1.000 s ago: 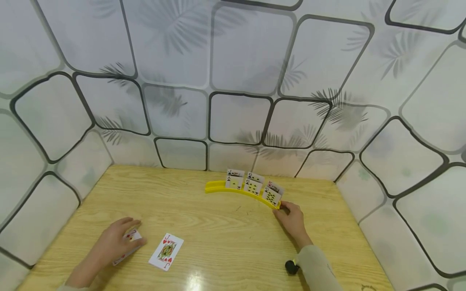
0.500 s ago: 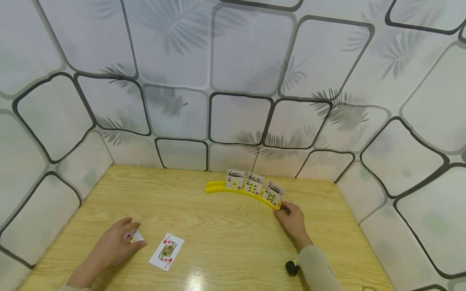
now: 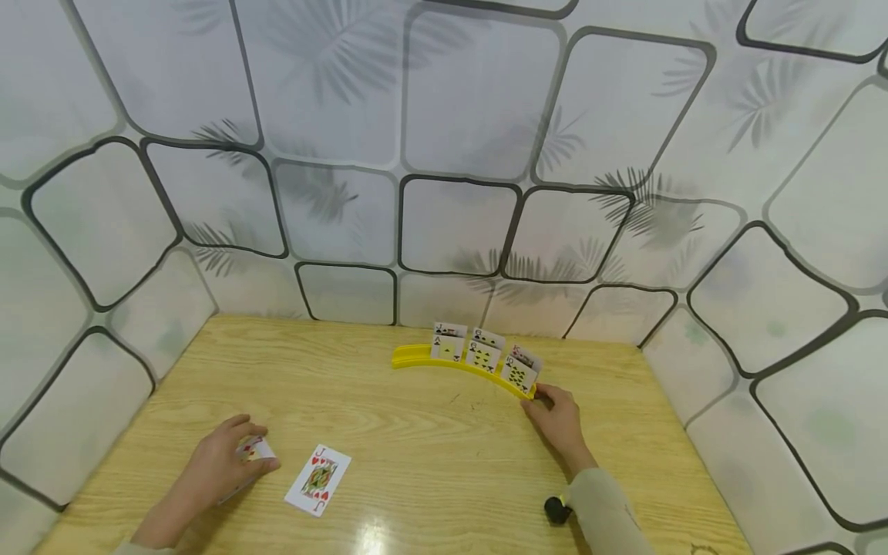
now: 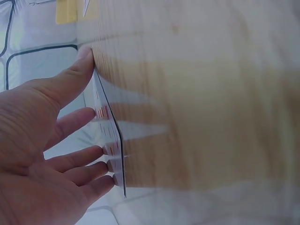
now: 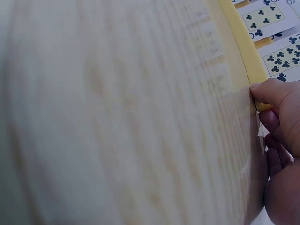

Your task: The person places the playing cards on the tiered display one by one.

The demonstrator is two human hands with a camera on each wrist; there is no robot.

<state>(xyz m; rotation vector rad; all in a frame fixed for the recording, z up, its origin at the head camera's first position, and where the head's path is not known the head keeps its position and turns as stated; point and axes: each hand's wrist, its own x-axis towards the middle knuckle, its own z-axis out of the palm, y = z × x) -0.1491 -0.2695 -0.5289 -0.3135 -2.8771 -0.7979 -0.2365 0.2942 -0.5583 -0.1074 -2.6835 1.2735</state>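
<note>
My left hand (image 3: 216,465) rests over a red-suited playing card (image 3: 260,450) at the table's left. In the left wrist view, fairly straight fingers touch the card's face (image 4: 108,126), and the thumb is at its edge. My palm hides most of the card in the head view. Beside it a jack of hearts (image 3: 317,480) lies face up. My right hand (image 3: 560,425) pinches the right end of a curved yellow card holder (image 3: 412,357) between thumb and fingers. Two rows of cards stand in the holder, with an ace (image 3: 447,348) and a ten of clubs (image 3: 518,375) in front.
The wooden table (image 3: 416,439) meets patterned walls (image 3: 458,223) at its back and sides. A small black round object (image 3: 556,510) is by the right sleeve (image 3: 605,509).
My left hand has shifted very slightly over its card, covering more of the card's lower part. The right hand and the card holder stay in place.
</note>
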